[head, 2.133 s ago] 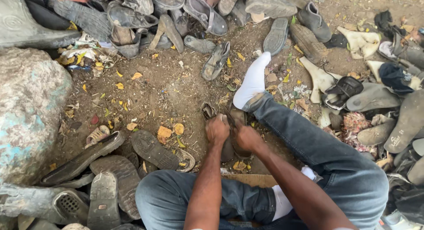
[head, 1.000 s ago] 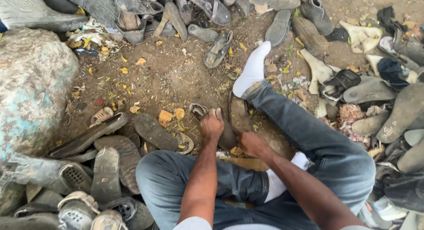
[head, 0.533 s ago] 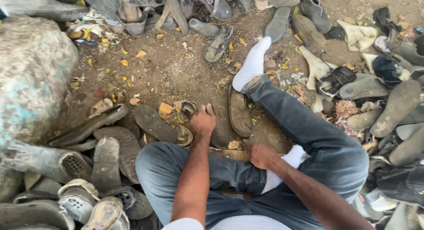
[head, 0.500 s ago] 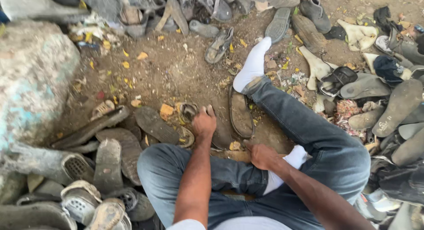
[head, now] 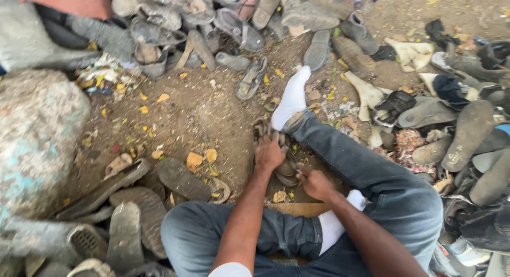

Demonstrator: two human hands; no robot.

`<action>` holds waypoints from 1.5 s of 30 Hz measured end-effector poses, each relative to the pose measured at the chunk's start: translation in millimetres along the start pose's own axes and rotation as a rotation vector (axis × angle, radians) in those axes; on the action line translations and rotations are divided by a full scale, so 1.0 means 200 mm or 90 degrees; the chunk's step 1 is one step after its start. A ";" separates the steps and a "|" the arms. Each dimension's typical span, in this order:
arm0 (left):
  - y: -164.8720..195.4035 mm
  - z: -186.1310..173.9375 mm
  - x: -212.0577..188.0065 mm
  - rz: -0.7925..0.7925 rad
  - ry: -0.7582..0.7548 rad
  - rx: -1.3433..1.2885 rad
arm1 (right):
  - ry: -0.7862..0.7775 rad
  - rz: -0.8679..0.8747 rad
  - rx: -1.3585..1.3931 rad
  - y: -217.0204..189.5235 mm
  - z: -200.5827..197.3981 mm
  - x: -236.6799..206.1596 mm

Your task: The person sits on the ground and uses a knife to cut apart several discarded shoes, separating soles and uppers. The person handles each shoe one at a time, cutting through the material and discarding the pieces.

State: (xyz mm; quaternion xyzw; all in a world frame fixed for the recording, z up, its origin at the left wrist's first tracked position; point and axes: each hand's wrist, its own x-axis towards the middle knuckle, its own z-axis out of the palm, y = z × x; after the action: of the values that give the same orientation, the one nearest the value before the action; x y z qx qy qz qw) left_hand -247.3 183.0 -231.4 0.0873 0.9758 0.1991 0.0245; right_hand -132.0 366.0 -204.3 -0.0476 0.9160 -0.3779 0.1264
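Both hands press a worn, dirt-brown shoe sole (head: pixel 284 165) on the ground.

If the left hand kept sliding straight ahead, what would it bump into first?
Probably the white-socked foot just beyond the left hand, which presses a worn shoe sole; depth is hard to judge.

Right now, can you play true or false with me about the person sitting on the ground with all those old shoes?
1. The left hand rests on a worn shoe sole on the dirt. True.
2. The stretched-out foot wears a white sock. True.
3. The person wears red shorts. False: they are blue jeans.
4. Both hands are up in the air. False: the right hand is down at the sole too.
5. Old shoes lie scattered around. True.
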 end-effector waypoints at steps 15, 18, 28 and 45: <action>-0.31 -0.22 0.05 0.007 0.213 0.551 | -0.265 0.043 -0.168 -0.08 -0.18 -0.18; 0.14 -0.43 0.35 -0.181 0.229 0.094 | -0.191 -0.053 -0.175 -0.01 -0.15 -0.18; 2.59 -0.29 0.30 0.639 -0.208 -0.244 | -0.149 -0.083 -0.094 0.04 -0.17 -0.22; 0.23 0.33 -0.34 -0.497 -0.105 -0.202 | -0.076 0.018 -0.224 0.20 -0.16 -0.02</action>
State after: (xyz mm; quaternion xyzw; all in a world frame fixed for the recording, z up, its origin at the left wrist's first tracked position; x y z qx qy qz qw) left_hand -167.2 238.0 -272.3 -0.2776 0.8876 0.3150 0.1893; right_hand -137.2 417.6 -210.3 -0.0781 0.9594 -0.2068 0.1753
